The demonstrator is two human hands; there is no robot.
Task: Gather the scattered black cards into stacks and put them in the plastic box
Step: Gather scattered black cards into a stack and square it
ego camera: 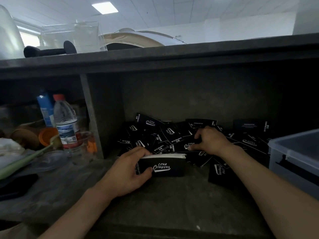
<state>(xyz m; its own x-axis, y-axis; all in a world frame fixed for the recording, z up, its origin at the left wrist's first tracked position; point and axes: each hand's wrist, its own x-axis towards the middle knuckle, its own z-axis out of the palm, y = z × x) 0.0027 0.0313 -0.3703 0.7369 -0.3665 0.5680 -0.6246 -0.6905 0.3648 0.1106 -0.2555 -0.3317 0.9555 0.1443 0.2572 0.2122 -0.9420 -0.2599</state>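
Note:
A loose pile of black cards (165,133) with white "Club Camping" print lies at the back of a dark shelf compartment. My left hand (126,171) grips a thick stack of cards (165,165), standing on its long edge in front of the pile. My right hand (208,139) rests on the pile with its fingers pinching a card from the heap. One single card (218,175) lies apart to the right of the stack. The translucent plastic box (296,159) stands at the right edge, its inside hidden from view.
A divider wall (91,116) separates the compartment from the left one, which holds a water bottle (66,121), a blue carton (45,109), an orange cup (47,136), a glass jar and a green stick. A black dumbbell (50,50) lies on the top shelf.

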